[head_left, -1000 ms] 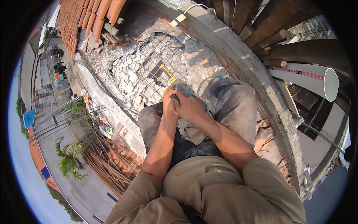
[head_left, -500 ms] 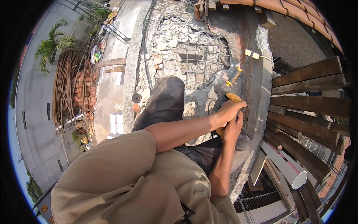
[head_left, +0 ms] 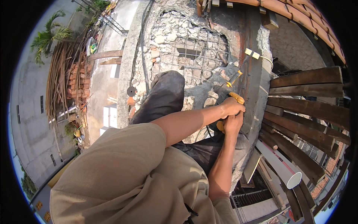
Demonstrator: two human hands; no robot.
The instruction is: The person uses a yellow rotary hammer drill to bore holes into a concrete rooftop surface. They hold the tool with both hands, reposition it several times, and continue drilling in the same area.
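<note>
A yellow-and-dark power tool (head_left: 222,93) with a yellow part showing above my hands lies over the broken concrete beside my right knee. My left hand (head_left: 232,107) is closed round its upper part, reaching across from the left. Just below, my right hand (head_left: 233,123) is also closed on the tool, its fingers partly hidden. The tool's lower body and its working end are mostly hidden by my hands and forearms. A yellow and grey handle-shaped piece (head_left: 234,79) is just beyond the tool; whether it is joined to it I cannot tell.
Beyond my knees a broken slab shows exposed steel mesh (head_left: 203,52) and rubble (head_left: 167,31). A white socket block (head_left: 252,53) with a cable sits on the right ledge. Dark wooden beams (head_left: 305,106) stand at the right. A black disc (head_left: 131,91) lies on the left.
My view has shifted slightly, so the surroundings sit a little differently. My left hand appears slightly further right and higher. Both hands stay closed on the tool.
</note>
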